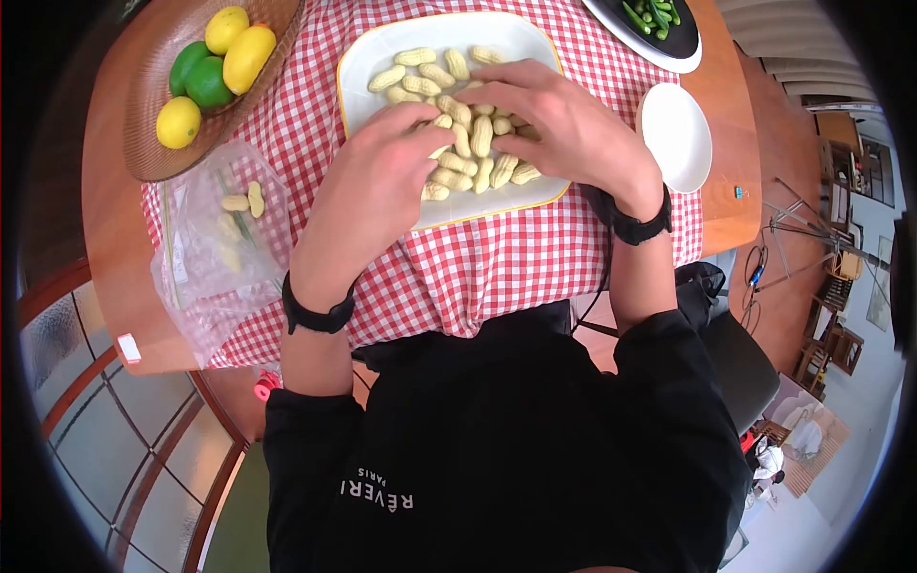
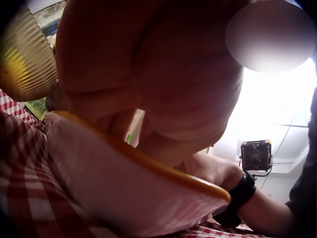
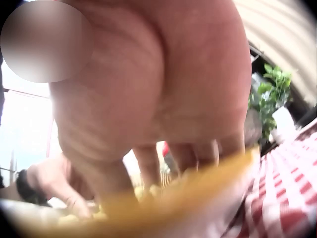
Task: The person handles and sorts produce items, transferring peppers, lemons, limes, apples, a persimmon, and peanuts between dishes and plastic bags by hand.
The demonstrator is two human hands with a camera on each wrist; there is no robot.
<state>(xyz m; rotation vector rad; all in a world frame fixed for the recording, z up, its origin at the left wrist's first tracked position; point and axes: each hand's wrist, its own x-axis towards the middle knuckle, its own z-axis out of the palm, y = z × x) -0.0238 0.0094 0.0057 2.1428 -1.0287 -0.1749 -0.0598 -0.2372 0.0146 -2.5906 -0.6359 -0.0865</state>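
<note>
A white square dish [image 1: 377, 38] with a yellow rim holds many peanuts in their shells [image 1: 481, 136]. My left hand [image 1: 382, 177] reaches over the dish's near left side, its fingertips among the peanuts. From the right, my right hand [image 1: 564, 119] spreads its fingers over the pile, fingertips touching the shells. Both hands bend loosely at the fingers, thumbs toward each other. In the left wrist view the palm [image 2: 148, 74] hangs over the rim [image 2: 143, 158] and hides the peanuts. The right wrist view shows the fingers [image 3: 146, 166] reaching down behind the blurred rim.
On the left, a ribbed basket [image 1: 143, 115] carries lemons and green fruit. A clear plastic bag [image 1: 205, 267] with a few peanuts lies below it. To the right are a white bowl [image 1: 674, 138] and a plate of green peppers [image 1: 659, 38]. A checked cloth [image 1: 497, 267] covers the table.
</note>
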